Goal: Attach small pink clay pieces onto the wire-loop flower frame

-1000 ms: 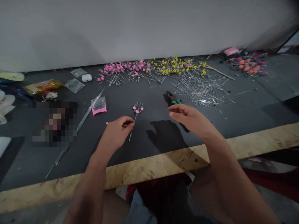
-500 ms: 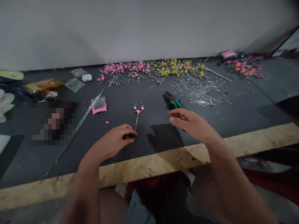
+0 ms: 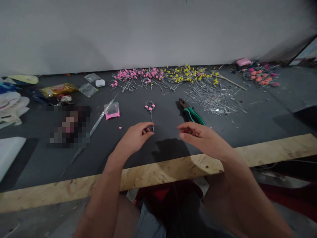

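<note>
My left hand (image 3: pixel 133 138) pinches the lower end of a thin wire stem (image 3: pixel 151 119) whose top is a small wire-mesh loop with pink beads (image 3: pixel 150 105). The stem stands nearly upright over the dark table mat (image 3: pixel 158 145). My right hand (image 3: pixel 200 137) hovers just to the right, fingers loosely curled and apart, holding nothing. Green-handled pliers (image 3: pixel 192 113) lie on the mat just beyond my right hand.
Pink-tipped wires (image 3: pixel 133 76) and yellow-tipped wires (image 3: pixel 183 72) lie along the back, with a heap of bare wire pieces (image 3: pixel 213 96) to the right. A small pink packet (image 3: pixel 112 110), long metal rods (image 3: pixel 95 123), a white earbud case (image 3: pixel 100 83) and a wooden table edge (image 3: pixel 173 170) are near.
My left hand has lifted the wire stem off the mat and moved it slightly right and away. My right hand stayed about in place. The camera view shifted a little.
</note>
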Tool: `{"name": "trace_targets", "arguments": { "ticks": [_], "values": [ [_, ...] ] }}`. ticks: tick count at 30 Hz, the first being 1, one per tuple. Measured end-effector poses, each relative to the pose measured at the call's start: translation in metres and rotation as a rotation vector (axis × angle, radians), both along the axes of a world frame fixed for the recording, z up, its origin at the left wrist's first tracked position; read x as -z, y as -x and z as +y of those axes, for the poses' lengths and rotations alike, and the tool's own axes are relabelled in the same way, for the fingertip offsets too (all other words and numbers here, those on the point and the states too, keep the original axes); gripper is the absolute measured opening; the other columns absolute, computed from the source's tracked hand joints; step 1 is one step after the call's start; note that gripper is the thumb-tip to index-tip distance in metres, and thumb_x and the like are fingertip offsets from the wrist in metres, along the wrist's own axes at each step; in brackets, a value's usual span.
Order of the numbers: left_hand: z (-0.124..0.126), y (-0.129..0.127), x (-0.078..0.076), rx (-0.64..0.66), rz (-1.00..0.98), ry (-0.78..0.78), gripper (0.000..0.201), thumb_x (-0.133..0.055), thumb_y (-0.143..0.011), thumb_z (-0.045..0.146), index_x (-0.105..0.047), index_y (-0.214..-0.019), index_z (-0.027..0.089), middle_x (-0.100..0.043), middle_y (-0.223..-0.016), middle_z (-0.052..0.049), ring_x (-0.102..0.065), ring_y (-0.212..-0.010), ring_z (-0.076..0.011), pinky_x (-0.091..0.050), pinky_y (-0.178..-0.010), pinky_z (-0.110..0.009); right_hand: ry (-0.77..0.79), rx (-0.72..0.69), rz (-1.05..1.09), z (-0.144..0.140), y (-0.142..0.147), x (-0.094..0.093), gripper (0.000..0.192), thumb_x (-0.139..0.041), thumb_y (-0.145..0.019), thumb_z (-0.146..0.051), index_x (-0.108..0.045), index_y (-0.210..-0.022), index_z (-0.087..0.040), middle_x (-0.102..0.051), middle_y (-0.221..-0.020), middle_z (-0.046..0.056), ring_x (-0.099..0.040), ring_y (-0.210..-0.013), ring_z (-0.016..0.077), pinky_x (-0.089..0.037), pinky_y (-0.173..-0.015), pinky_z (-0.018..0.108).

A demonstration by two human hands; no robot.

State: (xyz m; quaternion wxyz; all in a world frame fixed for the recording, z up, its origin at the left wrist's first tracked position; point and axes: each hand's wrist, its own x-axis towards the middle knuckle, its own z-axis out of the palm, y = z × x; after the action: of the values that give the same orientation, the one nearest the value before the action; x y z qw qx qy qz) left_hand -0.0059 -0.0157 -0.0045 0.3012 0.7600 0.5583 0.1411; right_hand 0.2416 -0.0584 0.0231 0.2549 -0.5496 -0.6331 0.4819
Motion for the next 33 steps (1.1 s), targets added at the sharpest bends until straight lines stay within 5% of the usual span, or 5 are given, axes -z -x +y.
{"name": "trace_targets", "arguments": {
  "ticks": [6, 11, 15, 23, 33],
  "values": [
    [0.012, 0.061, -0.005, -0.361, 0.302, -0.138, 0.028, -0.057, -0.079, 0.029, -0.066, -0.101, 0.015, -0.064, -0.085, -0.006, -0.059, -0.075, -0.018, -0.044, -0.069, -0.029, -0.005, -0.017, -0.006, 0.002, 0.003, 0.005, 0.032, -0.055, -0.084, -0.045, -0.059, -0.108, -0.024, -0.063, -0.095, 0.004, -0.058, -0.087, 0.0177, -0.046, -0.077, 0.032],
    [0.013, 0.079, 0.001, -0.355, 0.337, -0.138, 0.015, -0.056, -0.079, 0.025, -0.069, -0.081, 0.018, -0.066, -0.077, -0.002, -0.06, -0.072, -0.0168, -0.043, -0.066, -0.027, 0.0, -0.027, 0.008, 0.003, 0.007, 0.004, 0.031, -0.055, -0.083, -0.043, -0.059, -0.106, -0.023, -0.063, -0.096, 0.004, -0.059, -0.085, 0.017, -0.046, -0.076, 0.031],
    [0.008, 0.058, -0.003, -0.338, 0.306, -0.152, 0.017, -0.054, -0.08, 0.03, -0.069, -0.079, 0.021, -0.069, -0.085, -0.005, -0.062, -0.077, -0.0195, -0.045, -0.071, -0.031, 0.028, -0.024, 0.058, 0.006, 0.01, 0.006, 0.027, -0.055, -0.084, -0.039, -0.06, -0.104, -0.022, -0.064, -0.094, 0.004, -0.059, -0.085, 0.0156, -0.046, -0.076, 0.029],
    [-0.034, -0.022, -0.014, -0.107, -0.199, -0.199, 0.019, -0.052, -0.084, 0.033, -0.067, -0.087, 0.023, -0.07, -0.089, 0.0, -0.063, -0.079, -0.0137, -0.047, -0.07, -0.023, 0.126, -0.074, 0.245, 0.009, 0.035, 0.02, 0.027, -0.055, -0.083, -0.04, -0.064, -0.095, -0.018, -0.063, -0.082, 0.002, -0.057, -0.074, 0.0124, -0.043, -0.068, 0.026],
    [-0.04, -0.023, -0.009, -0.013, -0.198, -0.212, 0.018, -0.049, -0.085, 0.027, -0.066, -0.09, 0.023, -0.068, -0.092, -0.002, -0.062, -0.084, -0.0147, -0.047, -0.072, -0.025, 0.173, -0.112, 0.291, 0.015, 0.042, 0.025, 0.027, -0.056, -0.081, -0.042, -0.065, -0.085, -0.017, -0.06, -0.073, 0.001, -0.051, -0.066, 0.011, -0.04, -0.06, 0.023]
  ]
}}
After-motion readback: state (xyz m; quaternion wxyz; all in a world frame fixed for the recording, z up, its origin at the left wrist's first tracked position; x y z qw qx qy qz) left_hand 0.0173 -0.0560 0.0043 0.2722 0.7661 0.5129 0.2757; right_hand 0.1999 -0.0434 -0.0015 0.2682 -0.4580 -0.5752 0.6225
